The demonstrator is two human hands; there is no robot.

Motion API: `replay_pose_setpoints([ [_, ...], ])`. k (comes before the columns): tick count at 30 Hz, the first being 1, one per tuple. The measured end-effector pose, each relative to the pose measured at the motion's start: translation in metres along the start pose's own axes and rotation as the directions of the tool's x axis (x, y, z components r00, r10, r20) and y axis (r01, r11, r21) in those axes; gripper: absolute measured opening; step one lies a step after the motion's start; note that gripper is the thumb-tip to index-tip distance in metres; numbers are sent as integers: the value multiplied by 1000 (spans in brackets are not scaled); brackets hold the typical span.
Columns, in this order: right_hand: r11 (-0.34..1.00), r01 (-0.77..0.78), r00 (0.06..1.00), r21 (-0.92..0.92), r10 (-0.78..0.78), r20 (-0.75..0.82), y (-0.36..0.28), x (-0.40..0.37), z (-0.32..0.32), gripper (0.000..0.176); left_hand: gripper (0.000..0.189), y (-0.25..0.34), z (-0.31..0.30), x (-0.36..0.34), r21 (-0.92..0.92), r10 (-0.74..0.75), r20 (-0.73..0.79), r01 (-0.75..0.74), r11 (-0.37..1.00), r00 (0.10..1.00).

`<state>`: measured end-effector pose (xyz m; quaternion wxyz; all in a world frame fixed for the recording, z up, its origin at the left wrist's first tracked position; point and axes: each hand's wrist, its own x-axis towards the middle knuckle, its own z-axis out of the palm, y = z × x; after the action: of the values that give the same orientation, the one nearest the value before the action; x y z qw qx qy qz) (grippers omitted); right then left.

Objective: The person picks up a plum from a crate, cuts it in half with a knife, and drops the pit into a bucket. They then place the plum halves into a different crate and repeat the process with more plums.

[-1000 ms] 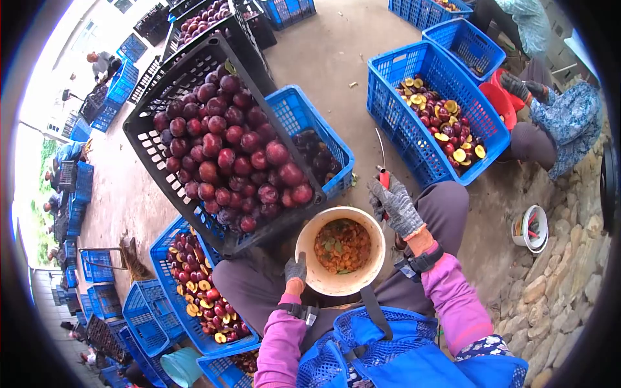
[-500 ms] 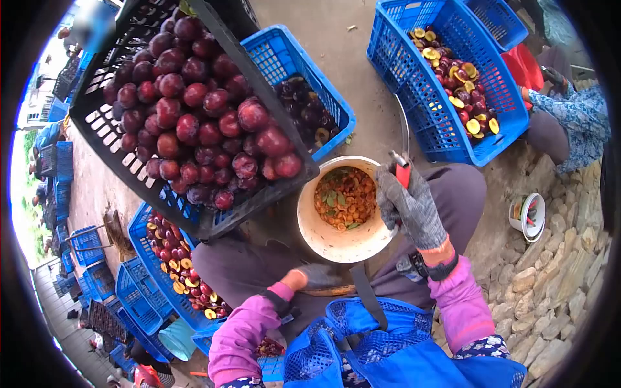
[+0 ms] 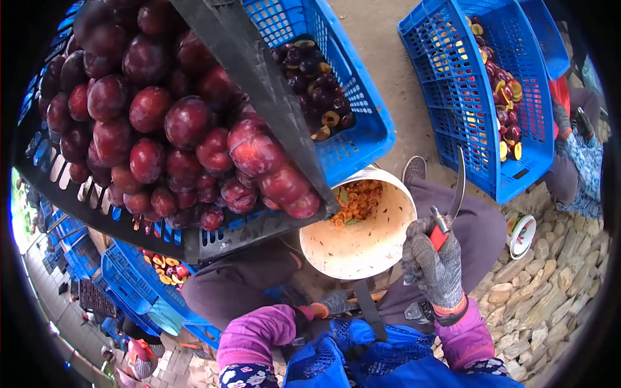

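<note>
My right hand [image 3: 435,265], in a grey glove, is closed around the red handle of a curved knife [image 3: 460,187]; its blade points up and away from me. Just left of that hand stands a white bucket [image 3: 372,255], tilted, with orange-brown fruit pits and leaves [image 3: 356,202] inside. My left hand [image 3: 335,302], also gloved, is low between my legs, beside a wooden edge. Its fingers look curled, but what they grip is hidden. A black crate [image 3: 255,77] heaped with whole dark-red plums [image 3: 187,123] leans close on the left.
Behind the black crate a blue crate [image 3: 381,123] holds dark cut plums. At right, another blue crate [image 3: 446,90] contains halved plums, with a co-worker's sleeve [image 3: 582,171] beside it. A small white pail [image 3: 524,238] lies near stones [image 3: 550,284]. More halved plums [image 3: 167,267] are at left.
The view has shifted, and the black plum crate looks larger and nearer. The bucket is tilted more towards me. My right hand still has the knife; my left hand stays low.
</note>
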<state>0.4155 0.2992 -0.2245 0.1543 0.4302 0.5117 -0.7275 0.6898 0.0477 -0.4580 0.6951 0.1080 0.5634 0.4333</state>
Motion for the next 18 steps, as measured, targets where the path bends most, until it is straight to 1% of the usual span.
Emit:
replay_pose_setpoints([
  [1, 1000, -3, 1000, -6, 3, -11, 0, 2, 2, 14, 58, 8, 1, 2, -8, 6, -2, -6, 1000, 1000],
  [3, 999, -18, 1000, -31, 17, -16, 2, 4, 6, 14, 60, 33, 9, 1, 117, 70, -78, -61, 991, 994],
  [4, 998, -30, 999, -52, 29, -16, 3, 5, 7, 14, 60, 33, 19, 4, 99, 76, -84, -68, 993, 994],
  [5, 997, -36, 999, -72, 35, -18, 3, 6, 7, 15, 62, 33, 30, 7, 1, -8, 28, 8, 1000, 1000],
  [6, 996, -32, 999, -88, 31, -15, 4, 7, 7, 15, 63, 31, 41, 11, -83, -79, 147, 92, 992, 986],
  [7, 993, -57, 998, -106, 55, -20, 4, 8, 8, 15, 63, 25, 54, 17, -92, -64, 139, 77, 993, 988],
  [8, 989, -81, 997, -122, 79, -23, 5, 8, 7, 15, 64, 18, 67, 22, -131, 60, 95, -48, 990, 994],
  [9, 988, -80, 997, -134, 80, -11, 7, 8, 7, 15, 64, 23, 67, 25, -164, 181, 45, -171, 971, 983],
  [10, 986, -76, 997, -147, 77, -2, 7, 9, 6, 15, 64, 28, 67, 28, -170, 189, 32, -181, 969, 981],
  [12, 976, -105, 994, -190, 110, 14, 9, 8, 4, 14, 64, 39, 62, 27, -147, 54, 0, -53, 988, 999],
  [13, 976, -93, 995, -199, 100, 25, 10, 8, 4, 14, 64, 34, 65, 29, -146, 64, -15, -65, 987, 998],
  [15, 962, -23, 995, -271, 49, 91, 11, 9, 1, 14, 64, 25, 74, 39, -38, 211, 127, -208, 977, 969],
  [16, 960, 1, 993, -281, 31, 112, 11, 7, 1, 14, 64, 40, 64, 38, -29, 225, 103, -224, 974, 969],
  [17, 960, 13, 989, -281, 28, 144, 12, 5, 1, 14, 63, 68, 49, 27, -116, 125, 110, -112, 987, 986],
  [18, 961, 27, 984, -274, 22, 174, 14, 2, 0, 14, 62, 82, 41, 21, -197, 23, 129, 2, 980, 991],
])
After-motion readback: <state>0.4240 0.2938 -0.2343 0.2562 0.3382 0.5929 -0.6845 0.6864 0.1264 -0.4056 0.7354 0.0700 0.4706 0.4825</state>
